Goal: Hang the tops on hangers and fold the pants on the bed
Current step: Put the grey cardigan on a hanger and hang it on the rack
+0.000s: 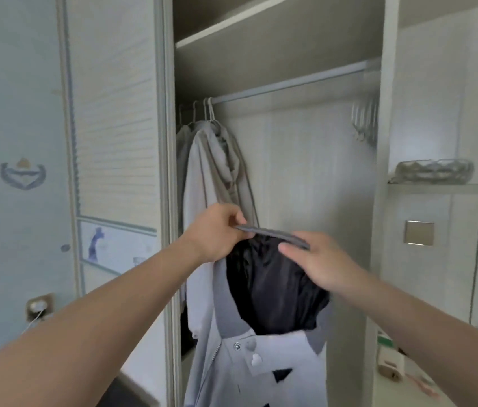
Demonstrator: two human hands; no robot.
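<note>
Your left hand (217, 230) and right hand (320, 259) both pinch the grey jacket (261, 371) by its collar, in front of the wardrobe. Hoodies (211, 171) already hang far left on the rail (290, 83); this jacket is not yet hung, and no pants are in sight

A clear cut-glass bowl (434, 170) sits on a white side shelf (437, 188), above a square metal plate (419, 232).
</note>
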